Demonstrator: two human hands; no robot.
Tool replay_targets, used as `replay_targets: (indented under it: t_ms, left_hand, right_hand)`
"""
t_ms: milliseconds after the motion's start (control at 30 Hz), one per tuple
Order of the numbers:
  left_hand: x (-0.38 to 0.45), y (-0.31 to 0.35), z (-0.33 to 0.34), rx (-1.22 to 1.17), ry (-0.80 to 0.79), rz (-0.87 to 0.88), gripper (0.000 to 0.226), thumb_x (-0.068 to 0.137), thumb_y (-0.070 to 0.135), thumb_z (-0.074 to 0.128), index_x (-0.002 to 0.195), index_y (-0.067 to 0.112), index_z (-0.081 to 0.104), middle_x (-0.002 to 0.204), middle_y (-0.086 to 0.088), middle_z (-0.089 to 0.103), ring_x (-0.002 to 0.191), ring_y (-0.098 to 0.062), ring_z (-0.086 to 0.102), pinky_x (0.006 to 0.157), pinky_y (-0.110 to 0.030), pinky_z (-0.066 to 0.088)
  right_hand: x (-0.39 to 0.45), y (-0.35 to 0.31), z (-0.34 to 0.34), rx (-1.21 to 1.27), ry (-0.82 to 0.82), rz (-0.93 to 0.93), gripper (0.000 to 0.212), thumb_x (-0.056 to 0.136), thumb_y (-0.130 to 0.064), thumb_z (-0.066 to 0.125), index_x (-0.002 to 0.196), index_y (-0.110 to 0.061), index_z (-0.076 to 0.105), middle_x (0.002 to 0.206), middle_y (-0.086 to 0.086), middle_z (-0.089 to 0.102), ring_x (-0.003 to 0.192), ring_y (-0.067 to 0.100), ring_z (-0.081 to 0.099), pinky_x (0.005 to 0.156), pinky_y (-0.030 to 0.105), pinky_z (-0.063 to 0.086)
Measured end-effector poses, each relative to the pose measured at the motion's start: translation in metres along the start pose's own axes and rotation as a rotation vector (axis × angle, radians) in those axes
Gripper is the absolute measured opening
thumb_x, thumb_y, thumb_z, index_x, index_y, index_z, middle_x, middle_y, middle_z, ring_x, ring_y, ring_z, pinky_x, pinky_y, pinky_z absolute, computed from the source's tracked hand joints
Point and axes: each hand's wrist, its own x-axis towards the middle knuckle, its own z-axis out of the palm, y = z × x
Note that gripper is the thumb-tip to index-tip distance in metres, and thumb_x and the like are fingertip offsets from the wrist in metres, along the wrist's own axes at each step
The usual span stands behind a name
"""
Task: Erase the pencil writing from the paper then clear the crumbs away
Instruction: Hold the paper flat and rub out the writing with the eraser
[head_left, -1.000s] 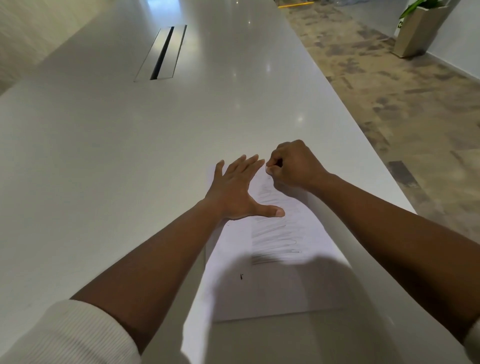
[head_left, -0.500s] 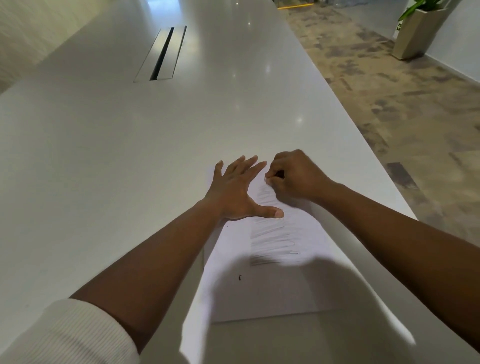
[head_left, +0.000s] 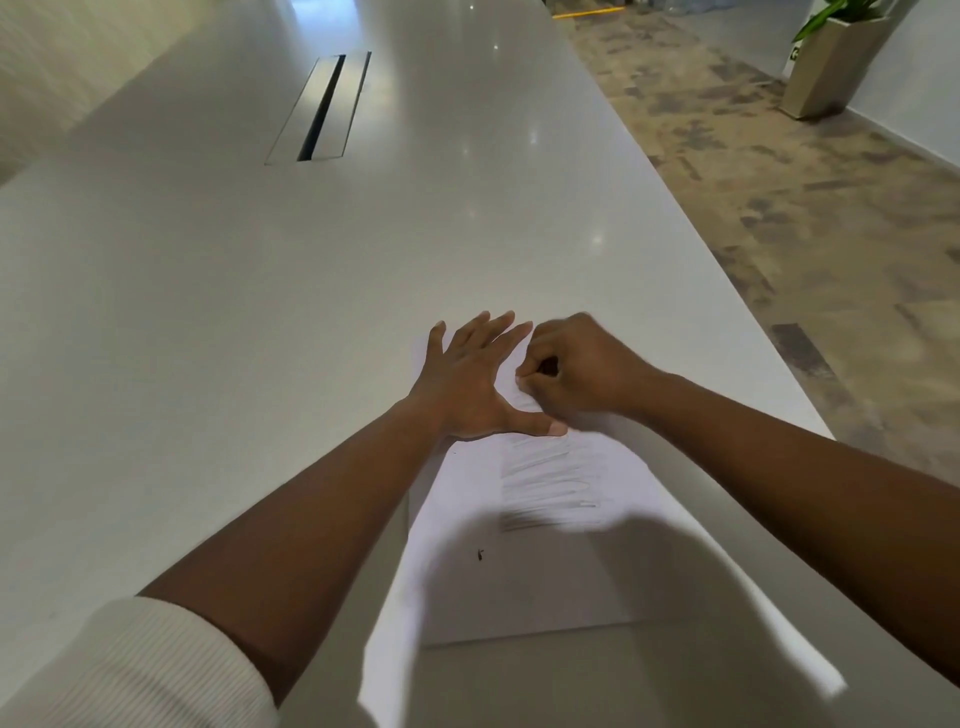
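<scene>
Paper (head_left: 545, 582) lies near table's (head_left: 260, 312) right edge.

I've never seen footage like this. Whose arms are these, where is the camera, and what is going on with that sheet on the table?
No machine here: a person wears a camera on the head, looking down at their own hands. On the long white table lies a sheet of paper with grey pencil scribbles. The left hand lies flat, fingers spread, pressing the paper down. The right hand is curled, fingertips pinched at the paper, probably around a small eraser, which is hidden.
</scene>
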Motion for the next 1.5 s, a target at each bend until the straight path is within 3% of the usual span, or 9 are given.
replay_targets:
  t_ms: [133,300,400,633,833,1033,1167,1300,1500]
  left_hand:
    - [0.001,-0.001,0.000,0.034,-0.008,0.009,0.130,0.057,0.095,0.058,0.164,0.041,0.006,0.173,0.013,0.000,0.158,-0.009,-0.010,0.124,-0.057,-0.008]
    - [-0.002,0.001,0.000,-0.013,-0.001,0.005,0.138,0.048,0.109,0.042,0.163,0.042,0.005,0.172,0.013,0.000,0.157,-0.007,-0.011,0.124,-0.057,-0.012]
    - [-0.001,0.001,0.000,-0.004,-0.004,0.004,0.140,0.047,0.110,0.040,0.163,0.041,0.004,0.173,0.013,-0.001,0.157,-0.007,-0.012,0.124,-0.057,-0.012]
    - [0.002,-0.001,0.001,0.034,-0.010,0.007,0.134,0.052,0.099,0.054,0.163,0.042,0.005,0.173,0.013,-0.001,0.158,-0.009,-0.011,0.124,-0.057,-0.009]
    - [-0.002,0.001,0.000,-0.021,0.004,0.007,0.143,0.042,0.112,0.037,0.163,0.043,0.005,0.172,0.014,0.000,0.157,-0.007,-0.012,0.124,-0.056,-0.013]
    - [0.000,0.000,0.001,-0.019,0.010,0.008,0.143,0.042,0.113,0.036,0.163,0.042,0.006,0.172,0.014,0.000,0.157,-0.006,-0.012,0.124,-0.056,-0.013]
    - [0.001,-0.001,0.002,-0.015,0.021,0.008,0.142,0.043,0.113,0.037,0.163,0.043,0.006,0.172,0.014,0.001,0.157,-0.007,-0.011,0.124,-0.056,-0.011]
    - [0.001,0.001,0.001,0.021,0.012,0.013,0.139,0.045,0.106,0.039,0.163,0.041,0.006,0.173,0.013,0.000,0.158,-0.008,-0.010,0.124,-0.057,-0.008]
    - [-0.001,0.001,0.001,-0.021,0.006,0.001,0.141,0.044,0.111,0.040,0.163,0.043,0.005,0.172,0.014,0.000,0.157,-0.006,-0.012,0.124,-0.056,-0.013]
  right_hand:
    - [-0.006,-0.006,0.004,0.044,-0.106,-0.032,0.006,0.078,-0.010,0.074,0.074,-0.013,0.077,0.071,-0.004,0.068,0.065,0.006,0.059,0.065,0.015,0.045]
    - [0.008,0.007,-0.003,-0.063,0.108,0.099,0.011,0.081,-0.009,0.068,0.075,-0.004,0.076,0.077,0.007,0.069,0.071,0.020,0.063,0.069,0.033,0.051]
    - [0.014,0.012,-0.007,-0.089,0.144,0.150,0.012,0.082,-0.009,0.067,0.079,-0.005,0.077,0.080,0.010,0.069,0.074,0.023,0.063,0.069,0.032,0.052]
    - [-0.004,-0.008,0.004,0.069,-0.108,-0.008,0.008,0.076,-0.008,0.074,0.071,-0.013,0.077,0.067,-0.002,0.068,0.063,0.009,0.061,0.062,0.016,0.046]
    - [0.011,0.008,-0.008,-0.048,0.093,0.107,0.009,0.080,-0.009,0.071,0.076,-0.004,0.077,0.077,0.008,0.070,0.071,0.021,0.064,0.068,0.031,0.051]
    - [0.014,0.016,-0.018,-0.076,0.103,0.141,0.008,0.082,-0.009,0.072,0.083,-0.004,0.078,0.081,0.010,0.071,0.072,0.021,0.064,0.068,0.027,0.049]
    - [-0.002,0.002,-0.007,0.005,0.010,0.037,0.007,0.078,-0.007,0.073,0.072,-0.007,0.077,0.073,0.002,0.069,0.064,0.009,0.058,0.061,0.011,0.039]
    - [-0.012,-0.003,0.000,0.059,-0.064,0.039,0.006,0.078,-0.010,0.076,0.073,-0.011,0.077,0.071,-0.004,0.067,0.066,0.006,0.060,0.063,0.017,0.046]
    - [0.009,0.015,-0.011,-0.069,0.154,0.149,0.008,0.080,-0.005,0.070,0.078,-0.005,0.078,0.079,0.009,0.070,0.072,0.023,0.064,0.069,0.032,0.052]
